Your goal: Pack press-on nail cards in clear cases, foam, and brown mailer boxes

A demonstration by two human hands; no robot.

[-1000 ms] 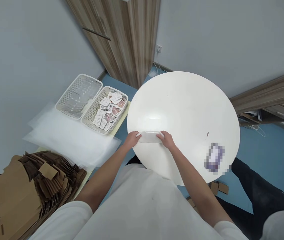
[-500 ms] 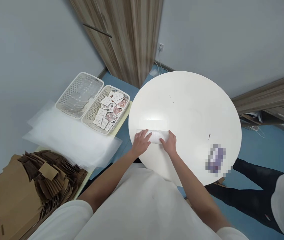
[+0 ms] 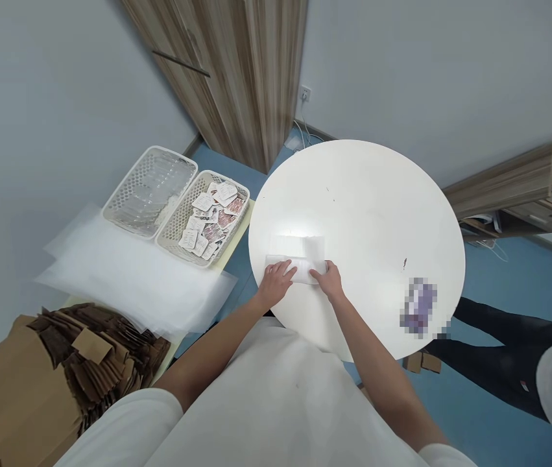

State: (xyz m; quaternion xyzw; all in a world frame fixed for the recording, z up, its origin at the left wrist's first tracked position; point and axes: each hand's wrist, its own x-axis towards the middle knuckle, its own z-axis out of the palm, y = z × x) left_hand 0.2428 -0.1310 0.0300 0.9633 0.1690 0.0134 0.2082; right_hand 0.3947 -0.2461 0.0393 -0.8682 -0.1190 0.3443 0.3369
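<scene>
A white foam roll (image 3: 301, 268) lies near the front left edge of the round white table (image 3: 377, 207), with a flat flap of translucent sheet reaching out behind it. My left hand (image 3: 276, 283) is closed on the roll's left part, fingers over its top. At the right end, my right hand (image 3: 329, 280) grips the same roll between thumb and fingers. Whatever may be inside the roll is hidden.
Left of the table are a basket of printed cards (image 3: 210, 224), a basket of clear plastic pieces (image 3: 152, 188), foam sheets (image 3: 134, 275) and folded cardboard (image 3: 37, 383). A blurred purple item (image 3: 419, 306) lies at the table's right. Another person's dark-clothed legs (image 3: 499, 350) show beyond.
The camera view has shifted slightly. More of the translucent flap shows behind the roll, and my right fingers sit closer to the roll's end. Small brown boxes now show beneath the table edge.
</scene>
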